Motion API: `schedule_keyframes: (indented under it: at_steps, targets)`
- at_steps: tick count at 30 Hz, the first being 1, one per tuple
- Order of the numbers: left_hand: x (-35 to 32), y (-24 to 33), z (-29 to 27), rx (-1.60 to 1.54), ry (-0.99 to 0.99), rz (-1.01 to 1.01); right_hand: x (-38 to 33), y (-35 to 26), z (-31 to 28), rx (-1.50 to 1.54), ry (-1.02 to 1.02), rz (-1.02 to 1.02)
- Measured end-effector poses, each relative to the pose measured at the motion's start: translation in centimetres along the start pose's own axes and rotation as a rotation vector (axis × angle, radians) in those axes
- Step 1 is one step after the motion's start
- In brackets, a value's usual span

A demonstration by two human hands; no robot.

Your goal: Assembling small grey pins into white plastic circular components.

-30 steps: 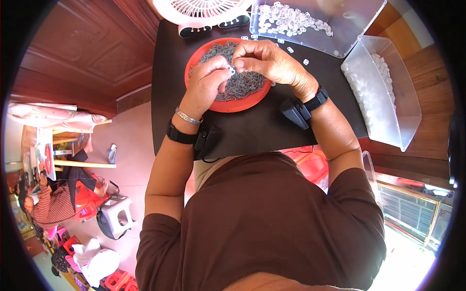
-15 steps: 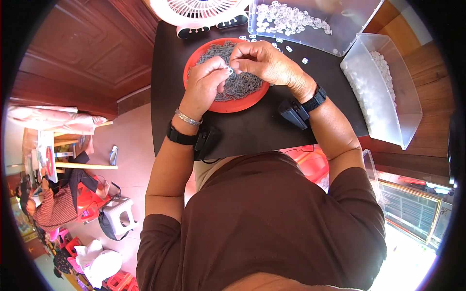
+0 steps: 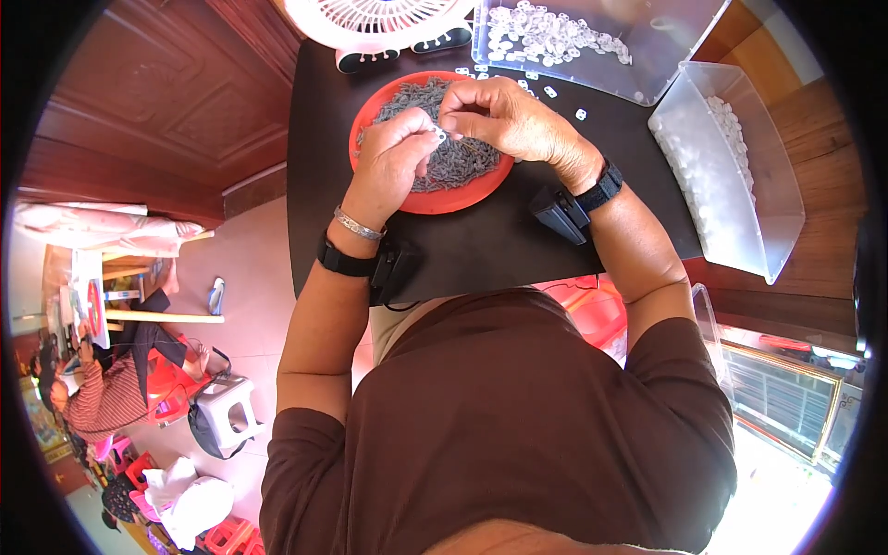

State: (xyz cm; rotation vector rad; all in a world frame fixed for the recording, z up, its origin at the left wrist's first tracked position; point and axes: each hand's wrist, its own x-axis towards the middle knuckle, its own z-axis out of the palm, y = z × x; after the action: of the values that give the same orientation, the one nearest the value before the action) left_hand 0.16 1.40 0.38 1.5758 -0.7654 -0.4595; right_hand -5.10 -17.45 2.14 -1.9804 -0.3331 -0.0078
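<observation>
Over a red bowl (image 3: pixel 444 202) heaped with small grey screw-like pieces (image 3: pixel 462 168), my two hands meet. My left hand (image 3: pixel 393 159) pinches a small white plastic piece with dark holes (image 3: pixel 438 135) between thumb and fingertips. Close against it, my right hand (image 3: pixel 504 118) has its thumb and forefinger pressed together at the white piece's edge. What those right fingertips hold, if anything, is too small to make out.
A clear bin (image 3: pixel 592 79) of white pieces lies at the back, with loose white pieces (image 3: pixel 550 92) before it. Another translucent bin (image 3: pixel 731 213) stands at the right. A white fan (image 3: pixel 379 26) sits at the back left of the black table (image 3: pixel 481 254). Other people (image 3: pixel 116 393) sit far left.
Almost nothing differs. Both hands hold the same place over the bowl, and the white piece between the fingers has shifted only very slightly.
</observation>
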Motion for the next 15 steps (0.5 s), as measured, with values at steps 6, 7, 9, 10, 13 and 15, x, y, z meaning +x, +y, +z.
schedule_keyframes:
  at_steps: [6,7,9,10,13,15]
  targets:
    - [-0.2,0.0,0.3,0.026,0.003,0.007,-0.1,-0.1,0.4,-0.082,0.027,-0.048]
    - [-0.2,0.0,0.3,0.045,0.002,0.018,-0.1,0.0,0.5,-0.12,0.032,-0.064]
    - [-0.3,0.0,0.3,0.052,-0.001,0.016,-0.2,-0.6,0.5,-0.152,0.029,-0.061]
    - [-0.3,0.0,0.3,0.06,-0.004,0.014,-0.2,-0.8,0.5,-0.184,0.027,-0.059]
    - [-0.2,-0.6,0.3,0.027,-0.005,0.03,-0.3,-1.0,0.5,-0.205,0.031,-0.045]
    - [-0.2,-0.4,0.3,0.014,-0.014,0.018,-0.1,-0.8,0.6,-0.196,0.03,-0.073]
